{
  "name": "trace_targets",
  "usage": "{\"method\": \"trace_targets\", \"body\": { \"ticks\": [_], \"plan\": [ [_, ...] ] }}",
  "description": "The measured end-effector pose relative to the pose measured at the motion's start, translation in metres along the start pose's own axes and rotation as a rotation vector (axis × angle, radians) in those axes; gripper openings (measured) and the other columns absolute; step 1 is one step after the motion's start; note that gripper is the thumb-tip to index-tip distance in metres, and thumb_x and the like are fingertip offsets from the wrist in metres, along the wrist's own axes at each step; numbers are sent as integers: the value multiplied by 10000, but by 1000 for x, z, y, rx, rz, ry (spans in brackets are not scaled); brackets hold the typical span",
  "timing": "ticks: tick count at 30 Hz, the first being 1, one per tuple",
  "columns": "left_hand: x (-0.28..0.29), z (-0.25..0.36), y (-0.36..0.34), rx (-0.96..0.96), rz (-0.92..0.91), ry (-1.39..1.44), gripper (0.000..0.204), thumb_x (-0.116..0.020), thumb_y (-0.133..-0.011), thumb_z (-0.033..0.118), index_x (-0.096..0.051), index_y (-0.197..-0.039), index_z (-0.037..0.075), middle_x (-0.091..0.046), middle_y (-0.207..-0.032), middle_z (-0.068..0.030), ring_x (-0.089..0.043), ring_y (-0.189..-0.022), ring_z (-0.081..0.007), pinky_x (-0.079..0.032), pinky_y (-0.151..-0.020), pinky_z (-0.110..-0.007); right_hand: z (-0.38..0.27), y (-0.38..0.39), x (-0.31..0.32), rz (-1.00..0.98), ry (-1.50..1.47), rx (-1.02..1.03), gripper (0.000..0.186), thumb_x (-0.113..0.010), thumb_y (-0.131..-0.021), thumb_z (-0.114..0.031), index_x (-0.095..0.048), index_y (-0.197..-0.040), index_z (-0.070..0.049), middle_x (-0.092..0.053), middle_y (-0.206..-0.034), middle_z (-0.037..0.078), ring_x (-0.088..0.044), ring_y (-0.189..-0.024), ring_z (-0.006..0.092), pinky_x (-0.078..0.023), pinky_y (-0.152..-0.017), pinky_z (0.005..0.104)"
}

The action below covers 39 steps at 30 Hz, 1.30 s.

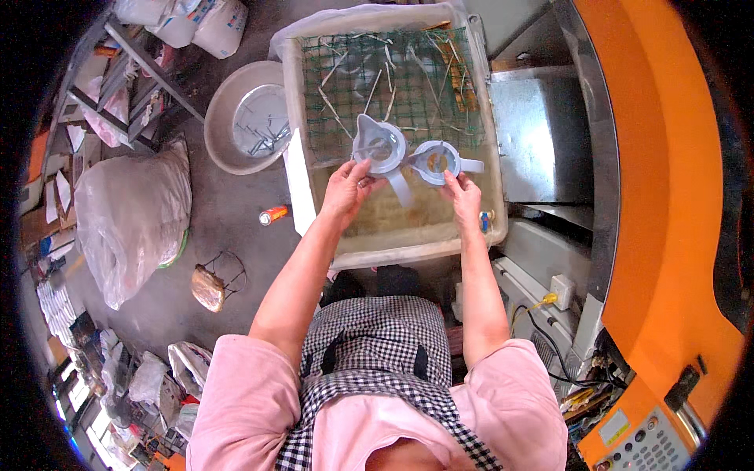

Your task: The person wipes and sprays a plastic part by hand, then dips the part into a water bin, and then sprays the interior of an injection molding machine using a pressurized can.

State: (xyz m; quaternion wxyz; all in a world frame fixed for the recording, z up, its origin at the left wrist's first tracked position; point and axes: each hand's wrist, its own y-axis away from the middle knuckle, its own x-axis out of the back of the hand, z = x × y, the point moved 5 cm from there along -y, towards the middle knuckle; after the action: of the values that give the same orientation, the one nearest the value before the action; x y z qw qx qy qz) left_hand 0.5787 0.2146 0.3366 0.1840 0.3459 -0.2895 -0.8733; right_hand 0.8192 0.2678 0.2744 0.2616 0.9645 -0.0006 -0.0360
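The left hand (345, 188) grips a pale grey plastic jug (378, 146); the right hand (463, 196) grips a smaller matching jug (437, 162), both held above the water-filled beige tub (408, 250) so drips fall inside.

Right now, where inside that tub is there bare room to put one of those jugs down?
The near end of the tub is bare, between the green mesh and the near rim, below the left hand and right hand. The far end is crowded: mesh strewn with straw. Both jugs sit mid-tub.
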Motion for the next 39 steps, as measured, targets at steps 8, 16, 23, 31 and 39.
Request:
{"method": "trace_targets", "body": {
  "ticks": [8,16,23,31,39],
  "plan": [
    [-1,24,35,21,-65,75,295,-551,-909,178,-499,-1093,-47,-555,-1078,-128,-565,-997,-221,-492,-911,-395,-30,44,-51,-23,21,-3,302,-699,-812,-244,-623,-948,14,-627,-870,33,-563,-748,91,-476,-650,244],
    [15,23,63,63,-91,92,327,-514,-925,207,-499,-1144,-35,-549,-1152,-139,-531,-1080,-239,-435,-975,-409,-43,65,-68,-7,12,24,336,-740,-773,-214,-595,-942,38,-621,-862,46,-564,-749,92,-479,-604,237],
    [36,3,55,-89,-10,-138,317,-599,-857,356,-618,-812,44,-573,-786,-18,-498,-710,-105,-403,-631,-265,-56,71,-72,-15,506,169,438,-745,-759,-283,-607,-984,66,-632,-840,50,-555,-734,101,-460,-640,242],
    [49,0,91,-54,-49,381,546,-607,-864,349,-375,-1296,109,-444,-1285,-83,-435,-1136,-220,-393,-881,-431,-95,111,-130,-78,885,496,501,-704,-785,-336,-580,-981,108,-626,-942,152,-574,-822,202,-452,-786,311],
    [231,26,222,-164,177,857,403,-568,-883,334,-402,-1208,161,-477,-1135,-99,-534,-976,-276,-470,-877,-477,-32,244,-340,-603,1097,542,590,-709,-751,-366,-571,-1026,138,-637,-943,223,-605,-877,275,-459,-806,354]
  ]
}}
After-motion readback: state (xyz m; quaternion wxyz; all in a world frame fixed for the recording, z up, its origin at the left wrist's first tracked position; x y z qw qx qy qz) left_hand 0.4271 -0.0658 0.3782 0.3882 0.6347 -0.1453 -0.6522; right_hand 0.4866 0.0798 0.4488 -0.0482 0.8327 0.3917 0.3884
